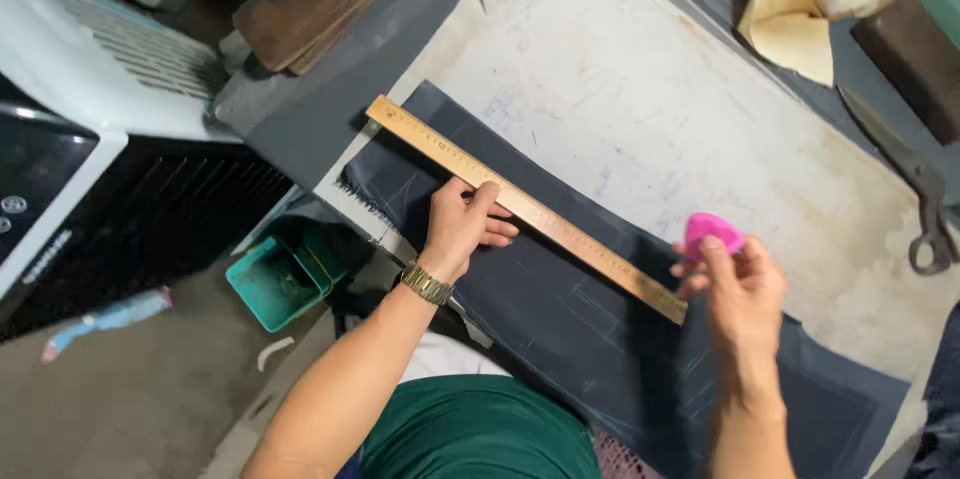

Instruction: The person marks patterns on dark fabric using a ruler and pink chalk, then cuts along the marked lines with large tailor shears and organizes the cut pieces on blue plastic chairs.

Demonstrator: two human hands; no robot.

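I'd keep left hand (462,224) flat, pinning ruler (525,207) on dark cloth (560,319); right hand (735,274) pinching pink chalk (710,231), mark along edge.

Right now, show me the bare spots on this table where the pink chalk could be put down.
The widest free patch is the pale board between the ruler and the cream cloth. A smaller one lies on the board left of the scissors. The dark fabric is crowded: the left hand presses the ruler and the right hand holds the chalk.

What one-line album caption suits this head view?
Left hand steadies wooden ruler on dark fabric; right hand holds pink chalk.
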